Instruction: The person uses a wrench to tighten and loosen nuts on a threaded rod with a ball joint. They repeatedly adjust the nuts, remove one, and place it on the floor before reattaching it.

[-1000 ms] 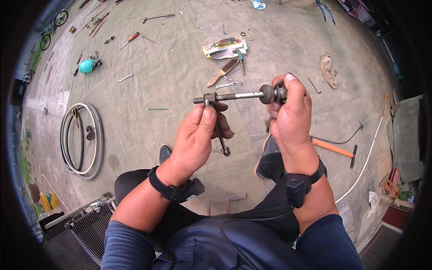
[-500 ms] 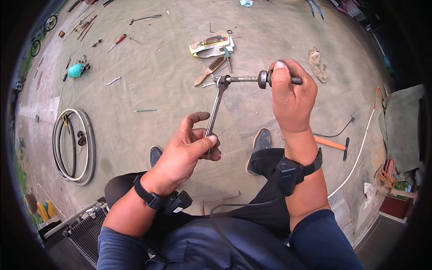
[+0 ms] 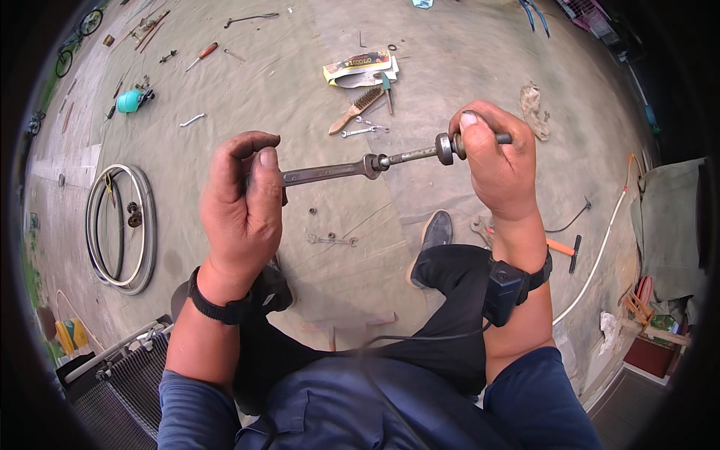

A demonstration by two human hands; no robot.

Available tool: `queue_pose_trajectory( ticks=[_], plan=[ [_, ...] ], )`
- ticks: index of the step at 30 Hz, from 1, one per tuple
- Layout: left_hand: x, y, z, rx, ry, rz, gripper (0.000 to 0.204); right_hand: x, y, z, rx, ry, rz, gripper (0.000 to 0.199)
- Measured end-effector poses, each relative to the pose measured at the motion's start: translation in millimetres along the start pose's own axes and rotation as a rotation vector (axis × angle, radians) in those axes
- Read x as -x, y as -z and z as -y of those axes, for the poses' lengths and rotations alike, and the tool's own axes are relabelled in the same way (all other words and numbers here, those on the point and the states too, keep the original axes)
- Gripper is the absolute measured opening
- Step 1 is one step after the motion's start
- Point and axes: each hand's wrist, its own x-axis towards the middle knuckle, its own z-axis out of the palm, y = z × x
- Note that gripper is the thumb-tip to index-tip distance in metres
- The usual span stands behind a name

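My left hand (image 3: 244, 184) is closed round the handle end of a metal wrench (image 3: 326, 174), which lies nearly level and points right. The wrench's head meets the left end of a thin metal axle (image 3: 411, 156), around a small nut there. Gripped in my right hand (image 3: 501, 165) is the other end of this axle, thumb on top. A round metal collar (image 3: 444, 149) sits on the axle just left of the right fingers. Beneath the held parts, on the ground, lie a double-ended wrench (image 3: 332, 240) and a small nut (image 3: 312, 211).
Ahead on the ground cloth are a wire brush (image 3: 358, 110), small wrenches (image 3: 360, 131), a torn package (image 3: 361, 69) and a screwdriver (image 3: 201, 57). Wheel rims (image 3: 148, 225) lie at left. An orange-handled hammer (image 3: 561, 247) lies right of my right forearm. A rack (image 3: 112, 382) stands lower left.
My left hand has swung left and up, turning the wrench from steep to nearly level. My right hand has shifted slightly right, still holding the axle, whose left end now sits lower.
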Motion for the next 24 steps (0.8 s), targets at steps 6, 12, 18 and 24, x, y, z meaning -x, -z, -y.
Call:
queue_pose_trajectory(
  ticks=[6, 12, 18, 24],
  plan=[
    [-32, 15, 12, 0.081, 0.177, 0.034, 0.028, 14, -17, 13, -0.221, -0.213, 0.202, 0.038],
    [-41, 0, 43, 0.500, 0.648, 0.203, 0.025, 12, -47, 4, -0.704, -0.322, 0.087, 0.040],
    [-5, -40, 62, 0.820, 1.016, 0.160, 0.025, 6, -56, 4, -0.929, -0.447, -0.150, 0.038],
    [49, -73, 33, 0.927, 1.237, 0.296, 0.030, -7, -55, 6, -0.734, -0.347, -0.359, 0.036]
  ],
)
